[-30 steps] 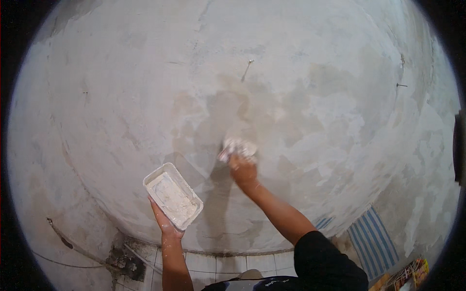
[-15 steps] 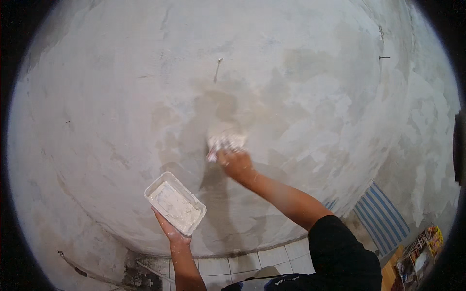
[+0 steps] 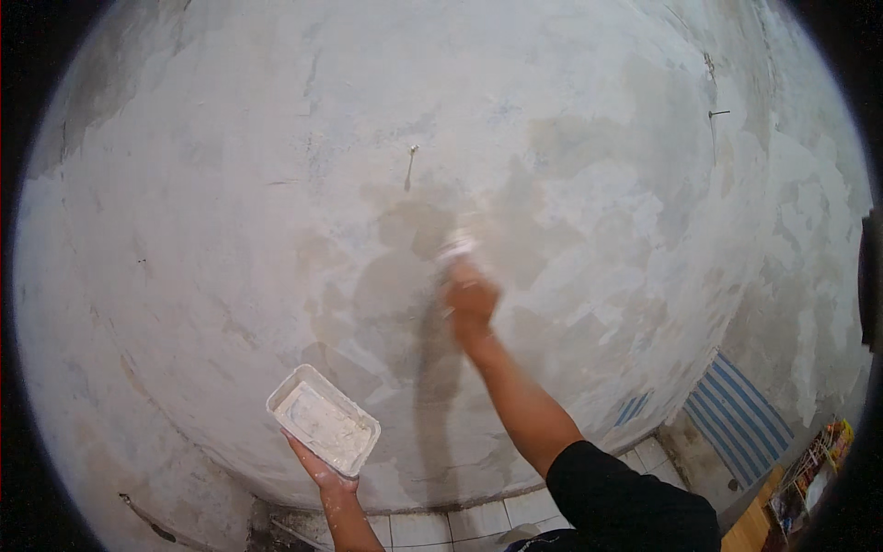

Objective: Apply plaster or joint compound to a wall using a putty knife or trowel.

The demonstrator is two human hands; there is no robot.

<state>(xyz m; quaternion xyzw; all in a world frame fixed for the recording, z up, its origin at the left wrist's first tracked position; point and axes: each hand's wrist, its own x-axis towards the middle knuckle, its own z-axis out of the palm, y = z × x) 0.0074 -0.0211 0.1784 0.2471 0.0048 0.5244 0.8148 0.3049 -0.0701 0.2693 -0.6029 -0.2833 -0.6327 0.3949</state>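
Note:
My left hand [image 3: 322, 467] holds a white rectangular plastic tub [image 3: 370, 440] from below, tilted so that its inside faces me. Thick white paste [image 3: 322, 419] coats its bottom, lumpy towards the right end. Flecks of the same white mark my left wrist. Smeared by motion, my right hand [image 3: 474, 294] is closed on a small white-coated thing [image 3: 457, 245] against the wall; its exact kind does not show. Patchy grey and white plaster covers the wall [image 3: 230, 230], with darker damp-looking areas around my right hand and its shadow below.
A nail [image 3: 414, 149] sticks out above my right hand, another [image 3: 717, 113] at upper right. A blue-and-white striped cloth [image 3: 739, 416] hangs at lower right, beside a wooden surface [image 3: 754, 511] with colourful packets. White floor tiles [image 3: 478, 520] run along the wall's foot.
My right hand has moved right and slightly up across the wall, its forearm now steeper. The tub in my left hand sits lower in view, and the whole view has tilted upward a little.

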